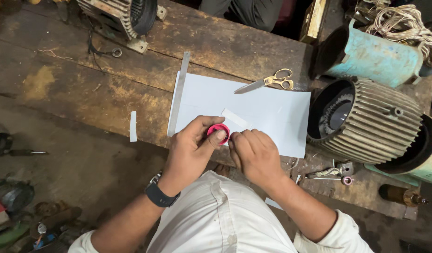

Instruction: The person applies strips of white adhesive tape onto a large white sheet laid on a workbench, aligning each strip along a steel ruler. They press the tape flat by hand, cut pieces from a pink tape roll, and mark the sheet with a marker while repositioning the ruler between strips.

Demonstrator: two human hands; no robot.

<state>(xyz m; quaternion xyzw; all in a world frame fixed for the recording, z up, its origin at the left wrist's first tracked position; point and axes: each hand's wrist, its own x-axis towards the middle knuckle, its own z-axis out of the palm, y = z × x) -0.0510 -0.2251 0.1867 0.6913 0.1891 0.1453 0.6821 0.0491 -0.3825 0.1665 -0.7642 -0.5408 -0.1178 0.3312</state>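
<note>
My left hand [191, 149] pinches a small pink tape roll [217, 129] between thumb and fingers, just above the near edge of a white sheet [272, 117]. My right hand [256, 154] is closed right beside the roll, fingertips at its rim; whether it grips the tape's end is hidden. A narrow cut strip of white sheet [234, 118] lies on the sheet just beyond the roll. A steel ruler [178, 93] lies along the sheet's left edge. Scissors with gold handles [269, 82] rest at the sheet's far edge.
A worn wooden bench [84, 84] carries a ribbed motor housing [365, 122] at right, a teal motor shell [375, 56] behind it, and another motor [122, 16] at far left. A small white strip [133, 126] lies near the bench edge. Tools litter the floor at left.
</note>
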